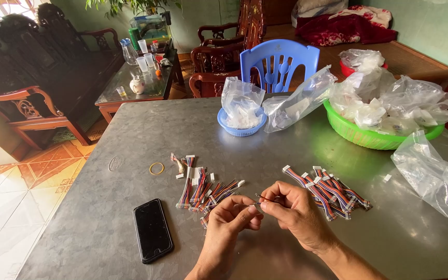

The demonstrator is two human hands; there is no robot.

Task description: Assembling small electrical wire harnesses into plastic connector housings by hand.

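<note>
Both hands meet low in the middle of a grey metal table [130, 124]. My left hand [227, 223] and my right hand [294, 210] pinch the two ends of one small multicoloured wire harness [263, 198] between fingertips. A loose pile of similar striped wire harnesses with white connectors [203, 189] lies just beyond my left hand. A second, tidier pile of wire harnesses [333, 192] lies to the right of my right hand.
A black phone [152, 229] lies face up at the left. A rubber band [156, 168] sits past it. A small blue basket [242, 127], a green basket [359, 136] full of plastic bags, and loose clear bags [434, 173] stand further back and right. A blue chair [278, 59] is behind.
</note>
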